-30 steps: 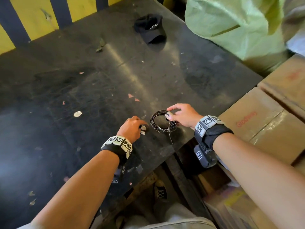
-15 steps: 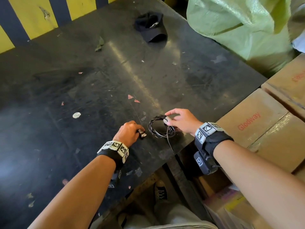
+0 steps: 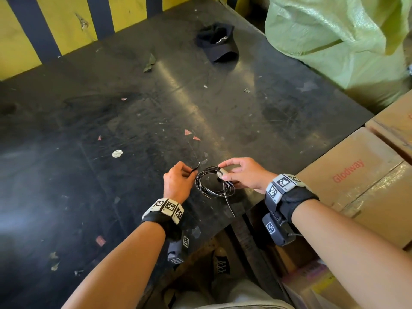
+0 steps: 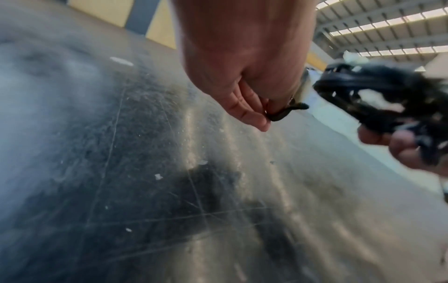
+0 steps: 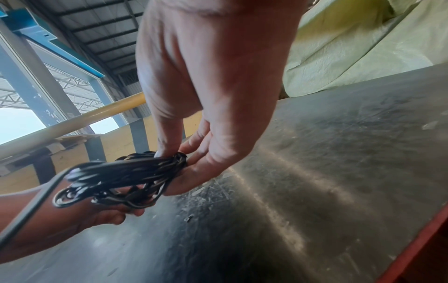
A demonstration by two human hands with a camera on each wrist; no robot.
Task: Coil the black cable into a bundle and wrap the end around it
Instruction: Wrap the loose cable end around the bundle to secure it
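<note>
The black cable point(image 3: 211, 184) is wound into a small round coil just above the near edge of the dark table point(image 3: 133, 121). My right hand point(image 3: 242, 175) pinches the coil's right side between thumb and fingers; the right wrist view shows the bundled loops point(image 5: 126, 176) under the thumb. My left hand point(image 3: 178, 181) sits just left of the coil and pinches the cable's free end point(image 3: 195, 167), seen as a short black tip point(image 4: 286, 113) between its fingers. A loose strand point(image 3: 228, 202) hangs from the coil toward me.
A black cap point(image 3: 217, 42) lies at the table's far side. A green woven sack point(image 3: 341, 39) stands at the back right. Cardboard boxes point(image 3: 361, 175) crowd the table's right edge. A yellow and dark striped wall point(image 3: 66, 25) backs the table. Small scraps litter the surface.
My left hand has moved up and closer to the coil, raising the cable's end beside it. The right hand keeps its hold on the coil.
</note>
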